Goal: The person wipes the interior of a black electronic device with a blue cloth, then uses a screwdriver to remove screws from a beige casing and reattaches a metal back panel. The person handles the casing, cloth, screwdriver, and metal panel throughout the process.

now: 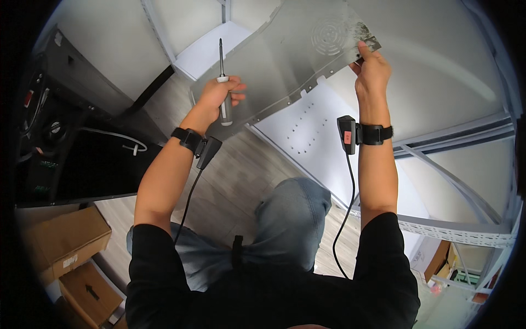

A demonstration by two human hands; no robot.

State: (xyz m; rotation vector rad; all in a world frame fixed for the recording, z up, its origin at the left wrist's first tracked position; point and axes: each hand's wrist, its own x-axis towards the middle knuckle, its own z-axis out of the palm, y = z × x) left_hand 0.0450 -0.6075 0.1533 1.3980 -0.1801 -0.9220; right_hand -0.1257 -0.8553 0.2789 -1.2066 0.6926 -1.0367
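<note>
My left hand (211, 101) is closed around a screwdriver (225, 109) with a grey and white handle, its dark shaft pointing up and away from me. Beyond it tilts a large grey sheet-metal panel (274, 55) with small tabs and holes along its near edge and a round vent pattern near its right end. That right corner, blotched with dark marks, is pinched by my right hand (374, 71), thumb on top and fingers partly hidden beneath. The left fingers overlap the panel in view; whether they touch it I cannot tell.
Several small screws lie in rows on a white surface (329, 148) below the panel. An open black machine housing (104, 170) with a grey cable stands at left. Cardboard boxes (68, 241) sit lower left. White metal shelving (460, 233) is at right; cables hang from both wrist straps.
</note>
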